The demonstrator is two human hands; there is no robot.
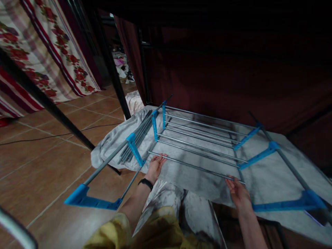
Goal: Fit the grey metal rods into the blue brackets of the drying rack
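A thin grey metal rod (193, 167) runs crosswise between my hands. My left hand (156, 165) grips it near its left end, fingers closed, with a black band on that wrist. Close to its right end, my right hand (236, 188) has its fingers closed around the same rod. Around it is a rack frame of grey tubes with blue plastic brackets (136, 150) on the left and more blue brackets (258, 155) on the right. Several crossbars (199, 147) span the far part of the frame. Whether the held rod's ends sit in the frame I cannot tell.
Several loose grey tubes (138, 136) lie bundled at the left on a grey blanket (109, 143). Black metal bed posts (111, 65) stand at the left. Behind hangs a dark red curtain (220, 83). A cable (64, 134) crosses the tiled floor (49, 162).
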